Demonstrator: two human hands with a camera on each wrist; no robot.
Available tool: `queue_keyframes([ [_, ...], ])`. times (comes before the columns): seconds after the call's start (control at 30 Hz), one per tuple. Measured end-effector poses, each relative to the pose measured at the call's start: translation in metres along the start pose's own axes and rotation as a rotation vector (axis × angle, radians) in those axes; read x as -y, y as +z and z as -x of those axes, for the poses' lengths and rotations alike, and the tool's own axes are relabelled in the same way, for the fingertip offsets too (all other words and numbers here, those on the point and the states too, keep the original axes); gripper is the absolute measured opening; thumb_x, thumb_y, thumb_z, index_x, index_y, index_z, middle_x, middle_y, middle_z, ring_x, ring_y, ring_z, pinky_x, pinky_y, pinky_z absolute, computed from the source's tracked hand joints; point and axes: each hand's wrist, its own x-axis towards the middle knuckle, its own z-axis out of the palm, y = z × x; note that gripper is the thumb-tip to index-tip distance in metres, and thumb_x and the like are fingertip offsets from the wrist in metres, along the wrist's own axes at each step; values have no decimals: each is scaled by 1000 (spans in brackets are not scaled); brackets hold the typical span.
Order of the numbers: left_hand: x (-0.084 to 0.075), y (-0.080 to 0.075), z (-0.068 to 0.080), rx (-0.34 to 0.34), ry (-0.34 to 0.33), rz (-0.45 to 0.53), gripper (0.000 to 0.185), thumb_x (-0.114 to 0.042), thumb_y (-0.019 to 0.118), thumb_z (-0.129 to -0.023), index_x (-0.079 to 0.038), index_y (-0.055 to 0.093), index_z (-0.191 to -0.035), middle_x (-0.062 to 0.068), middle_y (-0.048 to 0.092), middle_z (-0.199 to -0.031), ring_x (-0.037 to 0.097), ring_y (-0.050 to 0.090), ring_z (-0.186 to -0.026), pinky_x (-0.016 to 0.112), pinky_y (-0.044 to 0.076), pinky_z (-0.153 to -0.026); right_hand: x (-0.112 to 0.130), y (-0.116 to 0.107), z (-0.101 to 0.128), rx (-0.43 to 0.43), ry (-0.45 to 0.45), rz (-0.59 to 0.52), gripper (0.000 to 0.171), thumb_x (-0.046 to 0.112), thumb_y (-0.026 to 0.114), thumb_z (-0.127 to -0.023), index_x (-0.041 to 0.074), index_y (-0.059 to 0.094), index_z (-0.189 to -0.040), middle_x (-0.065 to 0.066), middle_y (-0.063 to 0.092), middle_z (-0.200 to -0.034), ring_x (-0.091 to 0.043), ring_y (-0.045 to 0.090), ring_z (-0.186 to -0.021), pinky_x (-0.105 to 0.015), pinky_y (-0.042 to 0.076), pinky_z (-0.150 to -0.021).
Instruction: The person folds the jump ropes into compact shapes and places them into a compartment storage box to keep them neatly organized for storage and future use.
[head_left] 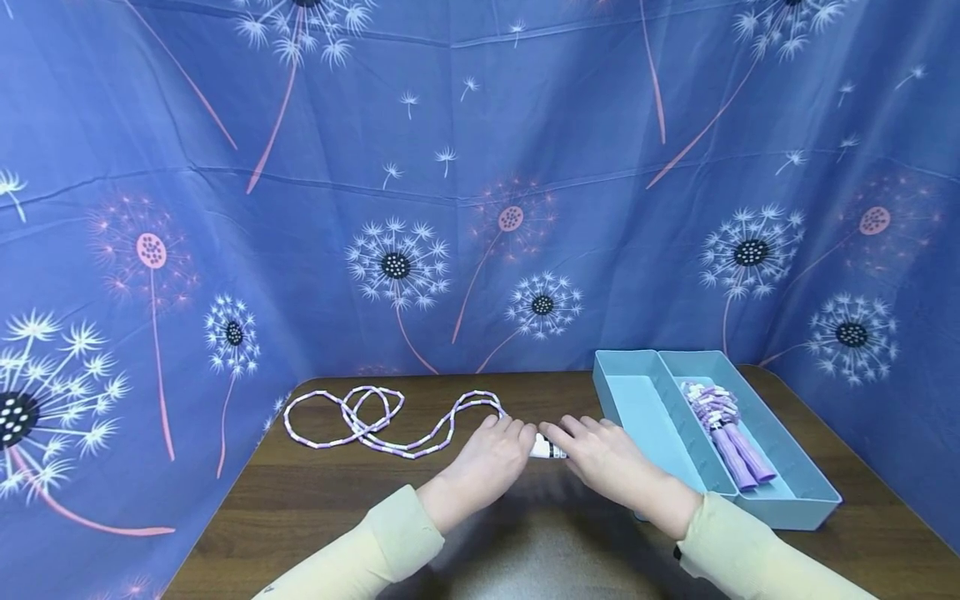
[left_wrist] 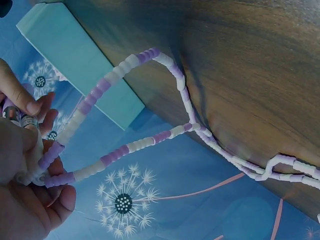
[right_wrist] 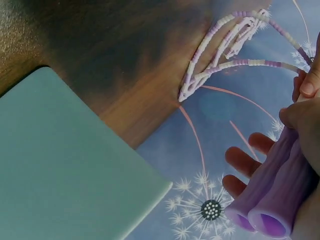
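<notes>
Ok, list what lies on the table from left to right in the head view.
Beaded rope → left hand → right hand → blue tray, its right compartment holding a second, bundled jump rope.

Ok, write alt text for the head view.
Two hands, left hand and right hand, hold a skipping rope's handles together on a wooden table. Its beaded rope trails left; a blue tray at right holds a second bundled rope.

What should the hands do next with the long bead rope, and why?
Probably start gathering the bead rope in toward the handles. The right hand grips both purple handles, the left hand holds the rope's ends, yet most of the rope lies spread in loops across the table.
</notes>
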Motion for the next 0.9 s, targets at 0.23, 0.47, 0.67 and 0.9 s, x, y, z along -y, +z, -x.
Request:
queue_keyframes([
  [0.23,1,3,2,-22,-12,40,13,-18,62,-84,-14,54,-93,-5,57,-77,11,55,-71,24,36,-60,-2,-1,-1,24,-34,22,54,13,77,-61,16,60,-112,0,56,-76,-18,54,-57,-29,38,-46],
  [0.47,11,5,4,-55,-88,252,36,-30,72,-79,-13,54,-104,-4,60,-91,13,56,-83,26,42,-68,-5,-7,-4,26,-33,27,54,15,81,-62,15,59,-111,-1,57,-76,-18,54,-57,-28,39,-45],
  [0.67,21,9,11,-59,-218,353,65,-45,71,-79,-7,47,-126,4,55,-118,20,51,-110,37,43,-92,-13,-18,-7,17,-8,44,58,13,83,-60,15,58,-112,-2,56,-76,-18,55,-58,-30,42,-46],
  [0.9,24,14,18,-19,-325,430,79,-55,68,-77,-4,43,-133,9,48,-128,24,43,-123,41,40,-97,-24,-37,-15,-11,8,42,57,9,81,-62,13,56,-113,-2,54,-74,-18,55,-58,-29,39,-44],
])
